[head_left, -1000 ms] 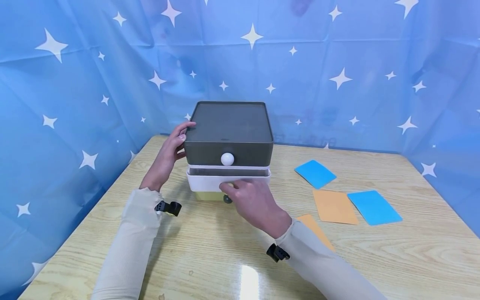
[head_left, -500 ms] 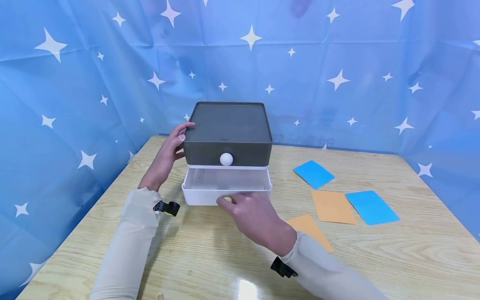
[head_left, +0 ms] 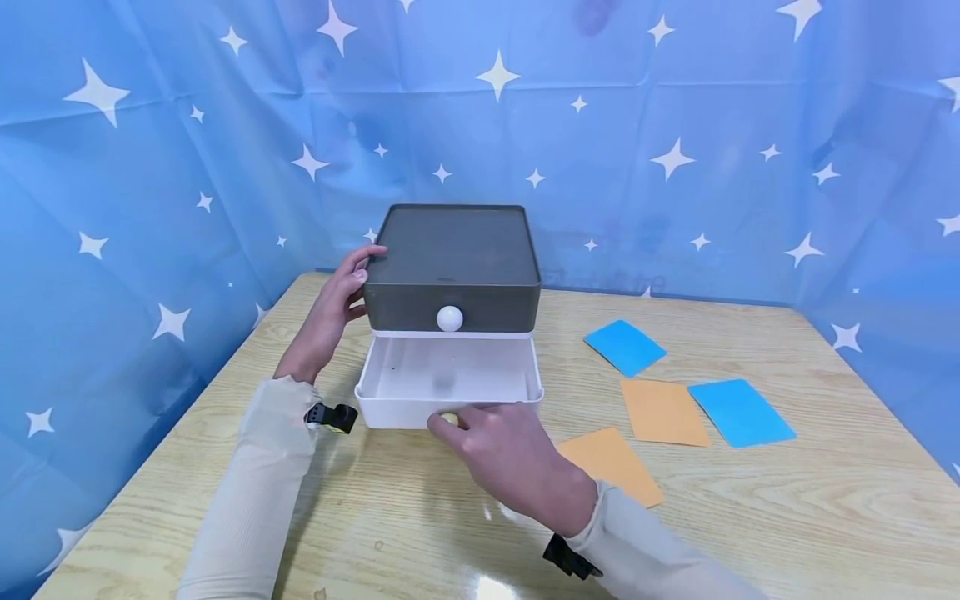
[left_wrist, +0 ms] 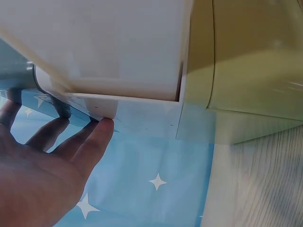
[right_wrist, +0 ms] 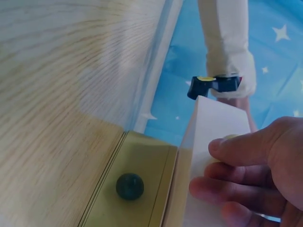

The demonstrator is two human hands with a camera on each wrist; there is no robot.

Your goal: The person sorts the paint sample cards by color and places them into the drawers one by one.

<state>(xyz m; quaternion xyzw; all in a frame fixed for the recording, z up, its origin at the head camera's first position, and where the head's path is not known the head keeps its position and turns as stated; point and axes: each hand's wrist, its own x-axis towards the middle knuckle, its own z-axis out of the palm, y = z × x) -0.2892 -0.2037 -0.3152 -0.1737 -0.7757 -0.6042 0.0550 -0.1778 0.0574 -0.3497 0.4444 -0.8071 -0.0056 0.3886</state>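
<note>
A small drawer unit with a dark grey top section (head_left: 457, 246) stands on the table. Its white middle drawer (head_left: 397, 414) is pulled far out, and only a tiny dark speck shows on its inner floor. At the drawer's front, my right hand (head_left: 510, 462) pinches a pale yellow knob (head_left: 449, 418) between thumb and fingers. My left hand (head_left: 330, 308) rests against the unit's left side, its fingers extended and one fingertip over the top edge. Below the white drawer, the yellow-green bottom drawer (right_wrist: 147, 163) is in, with a dark round knob (right_wrist: 129, 186).
The top section has a white knob (head_left: 450, 318). To the right lie a blue card (head_left: 625, 347), an orange card (head_left: 663, 412), another blue card (head_left: 742, 412) and another orange card (head_left: 615, 462). A starry blue curtain (head_left: 585, 167) hangs behind the wooden table (head_left: 840, 508).
The white drawer has slid out toward me, from slightly open to far out, with my right hand drawing it by the knob. My left hand has stayed at the unit's side.
</note>
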